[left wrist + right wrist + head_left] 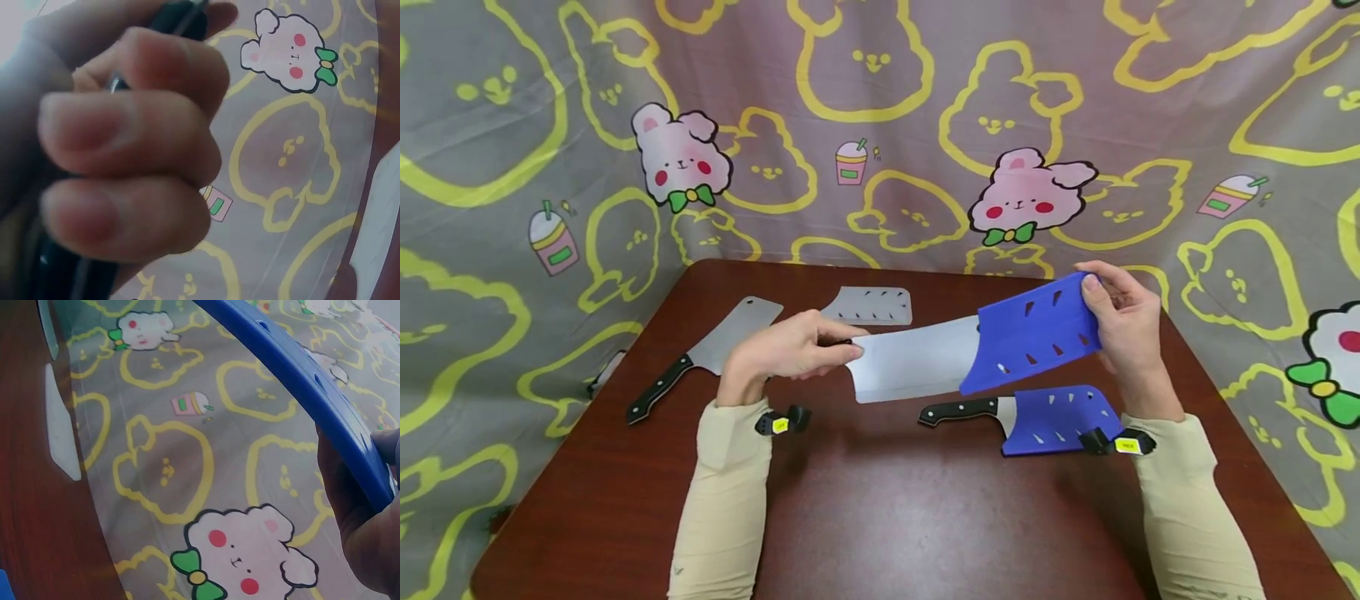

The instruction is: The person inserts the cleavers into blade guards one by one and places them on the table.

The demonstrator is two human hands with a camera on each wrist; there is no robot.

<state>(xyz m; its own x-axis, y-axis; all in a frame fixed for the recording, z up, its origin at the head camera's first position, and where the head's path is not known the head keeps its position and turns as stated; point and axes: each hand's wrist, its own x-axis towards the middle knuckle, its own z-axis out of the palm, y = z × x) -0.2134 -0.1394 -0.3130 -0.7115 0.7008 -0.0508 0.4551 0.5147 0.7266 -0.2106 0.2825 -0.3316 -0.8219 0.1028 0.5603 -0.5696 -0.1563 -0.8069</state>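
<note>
My left hand (793,346) grips a cleaver (913,358) above the table, its fingers curled round the black handle (78,275), which shows in the left wrist view. The broad steel blade points right, its far end inside a blue blade sheath (1033,333) with triangular slots. At the sheath's right end, my right hand (1126,321) pinches it, thumb on the near face and fingers behind. Much of the blade lies bare between the left fingers and the sheath's curved mouth. Seen edge-on in the right wrist view, the same sheath (306,387) slants down to the hand.
Beneath the raised sheath, a black-handled cleaver (958,411) lies in another blue sheath (1048,433). A bare cleaver (733,333) rests at the table's left, and a whitish slotted sheath (880,307) at the back. A patterned curtain (925,125) surrounds the brown table (880,517).
</note>
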